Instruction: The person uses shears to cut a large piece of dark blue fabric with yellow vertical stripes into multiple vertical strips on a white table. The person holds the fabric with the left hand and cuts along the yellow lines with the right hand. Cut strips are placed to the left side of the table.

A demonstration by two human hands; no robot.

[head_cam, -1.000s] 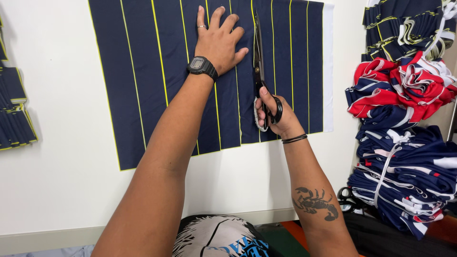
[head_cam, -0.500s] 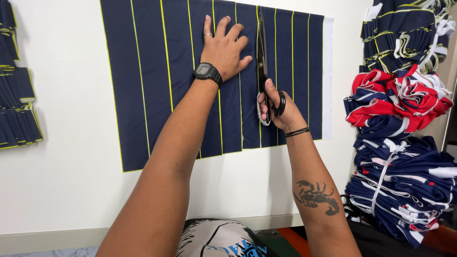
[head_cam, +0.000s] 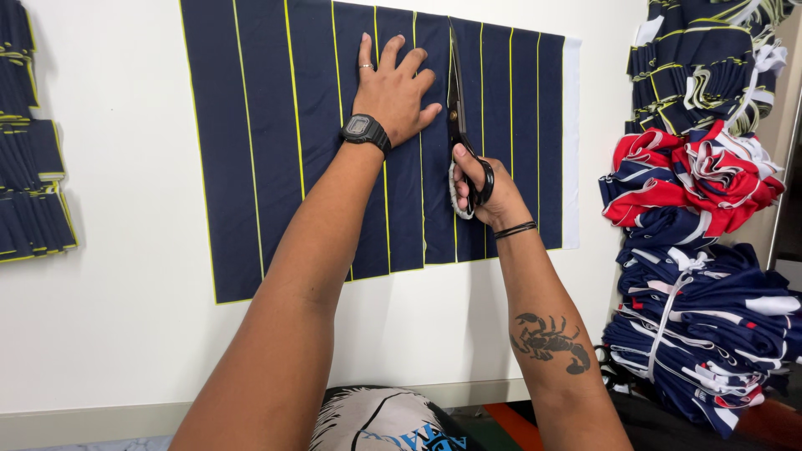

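Head view: the cloth (head_cam: 276, 142) – navy, with thin yellow stripes and a white strip along its right edge – lies flat on the white table (head_cam: 125, 317). The left hand (head_cam: 393, 88) presses on it, fingers spread, holding nothing. The right hand (head_cam: 484, 188) is closed through the scissors' (head_cam: 459, 125) handles – blades along a stripe, lying in a cut in the cloth. Bundles (head_cam: 702, 192) are stacked at the right.

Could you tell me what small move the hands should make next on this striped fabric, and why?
Probably close the scissors and advance along the yellow stripe: the right hand holds them partway up the navy fabric, the left hand pressing it flat beside the blades.
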